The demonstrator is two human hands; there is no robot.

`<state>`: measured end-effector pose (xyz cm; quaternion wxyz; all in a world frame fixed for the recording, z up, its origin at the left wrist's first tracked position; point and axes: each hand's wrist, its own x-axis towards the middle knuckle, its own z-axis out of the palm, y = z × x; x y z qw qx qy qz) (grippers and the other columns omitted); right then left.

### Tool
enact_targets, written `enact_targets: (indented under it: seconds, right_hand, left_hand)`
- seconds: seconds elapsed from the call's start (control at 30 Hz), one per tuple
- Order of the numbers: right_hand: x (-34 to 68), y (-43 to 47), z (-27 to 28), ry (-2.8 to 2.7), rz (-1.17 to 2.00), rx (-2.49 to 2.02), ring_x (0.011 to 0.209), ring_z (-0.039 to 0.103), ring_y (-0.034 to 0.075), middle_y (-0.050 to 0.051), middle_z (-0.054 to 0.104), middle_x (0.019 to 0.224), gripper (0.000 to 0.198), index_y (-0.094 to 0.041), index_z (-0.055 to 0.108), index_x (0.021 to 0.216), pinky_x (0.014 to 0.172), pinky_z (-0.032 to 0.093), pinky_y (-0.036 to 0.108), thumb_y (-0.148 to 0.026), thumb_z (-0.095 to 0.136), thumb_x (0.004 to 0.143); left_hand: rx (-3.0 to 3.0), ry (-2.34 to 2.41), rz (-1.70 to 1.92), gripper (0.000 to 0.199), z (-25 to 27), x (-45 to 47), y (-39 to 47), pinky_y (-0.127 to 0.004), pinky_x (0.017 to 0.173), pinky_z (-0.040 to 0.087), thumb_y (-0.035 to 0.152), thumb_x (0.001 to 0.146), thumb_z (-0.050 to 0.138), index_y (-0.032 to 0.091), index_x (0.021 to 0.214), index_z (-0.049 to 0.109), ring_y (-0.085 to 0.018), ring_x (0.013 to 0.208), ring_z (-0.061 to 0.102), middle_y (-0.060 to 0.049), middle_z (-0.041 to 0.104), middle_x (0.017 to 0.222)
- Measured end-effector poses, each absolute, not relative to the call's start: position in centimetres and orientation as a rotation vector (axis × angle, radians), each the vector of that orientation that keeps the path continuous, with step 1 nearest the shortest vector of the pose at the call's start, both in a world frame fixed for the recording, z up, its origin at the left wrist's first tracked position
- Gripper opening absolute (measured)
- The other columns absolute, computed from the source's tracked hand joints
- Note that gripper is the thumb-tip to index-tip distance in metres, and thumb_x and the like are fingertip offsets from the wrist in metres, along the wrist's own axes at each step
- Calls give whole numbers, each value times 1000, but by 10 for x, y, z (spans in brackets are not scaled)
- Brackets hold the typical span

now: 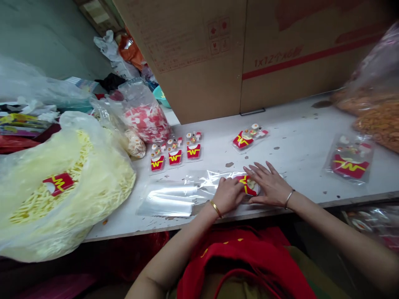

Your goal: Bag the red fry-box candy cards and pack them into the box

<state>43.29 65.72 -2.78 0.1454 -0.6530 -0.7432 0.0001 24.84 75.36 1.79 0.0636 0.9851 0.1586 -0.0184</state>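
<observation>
Near the table's front edge lies a red toy french-fry box (249,185) with a yellow zigzag mark, in a clear plastic bag (207,178). My left hand (229,195) has its fingers curled and closed on the bag beside the box's left end. Spread over the right end, my right hand (269,185) is open, its fingers stretched out and partly covering the contents. A stack of flat clear bags (170,201) lies left of my left hand. Beyond my hands is a filled packet (246,139) holding a similar red box and small food-shaped pieces.
Three filled packets (175,155) stand in a row at left. A large bag of pale yellow sticks (102,195) carries a loose red box (58,184). Behind them sits a bag of pink-and-white pieces (148,122). Cardboard (202,83) blocks the back; another packet (350,162) lies right, near brown pieces (380,124).
</observation>
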Motion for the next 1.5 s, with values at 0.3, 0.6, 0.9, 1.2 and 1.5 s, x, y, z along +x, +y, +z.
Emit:
enact_targets:
  seconds: [0.3,0.6,0.9,1.2,1.5]
  right_hand:
    - [427,597,-72,-1232,-26,-2179,139,10,32,16,23,149,88,-14,17,146,109,13,57,-69,41,82]
    - [443,608,-84,-769,273,-1836,114,49,28,13,59,116,54,-17,58,116,106,27,52,-59,51,82]
    - [439,632,-58,-748,709,-1496,118,49,25,7,59,122,44,-22,60,118,106,33,46,-50,57,83]
    - [460,626,-50,-789,712,-1502,105,57,29,9,66,108,44,-20,67,104,96,41,51,-54,62,77]
    - [462,620,-63,-873,587,-1623,89,59,23,4,64,91,31,-22,55,80,87,43,47,-52,51,84]
  left_hand:
    - [3062,-127,-463,52,28,305,824,-40,84,35,61,75,57,21,107,60,-28,102,49,-12,56,110]
    - [2564,-57,-272,22,26,316,837,-38,102,32,41,86,54,20,84,61,-23,125,37,-6,43,133]
    - [2485,-17,-89,22,15,357,811,-40,107,27,40,88,51,21,86,62,-21,127,34,-5,39,136]
    - [2462,-24,-51,18,0,384,800,-32,97,37,36,85,57,19,84,61,-17,103,48,-6,51,106]
    - [2348,18,5,25,-14,391,791,-25,83,39,40,87,52,17,78,55,-11,78,51,0,56,80]
